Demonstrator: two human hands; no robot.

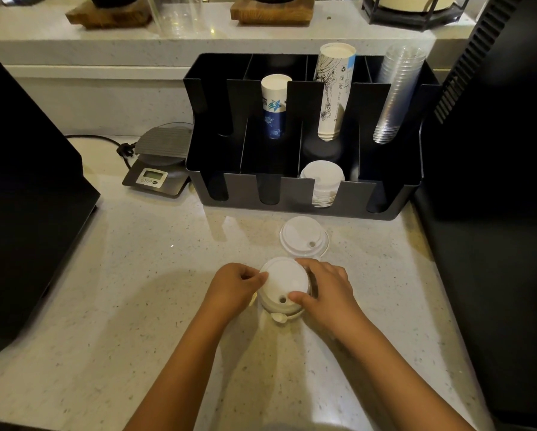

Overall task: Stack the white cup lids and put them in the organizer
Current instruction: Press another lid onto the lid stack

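Note:
A short stack of white cup lids [284, 283] stands on the speckled counter in front of me. My left hand [234, 286] pinches its left rim and my right hand [324, 290] grips its right side, thumb on top near the sip hole. Just beyond, one more white lid [303, 239] lies flat by itself. The black organizer [292, 191] sits behind it, with a stack of white lids [322, 178] in its third front slot.
The organizer's back slots hold a blue-and-white paper cup stack [275, 104], a taller paper cup stack [332, 91] and clear plastic cups [394, 94]. A digital scale [160, 163] stands to its left. Black machines flank the counter at left [27, 197] and right [494, 181].

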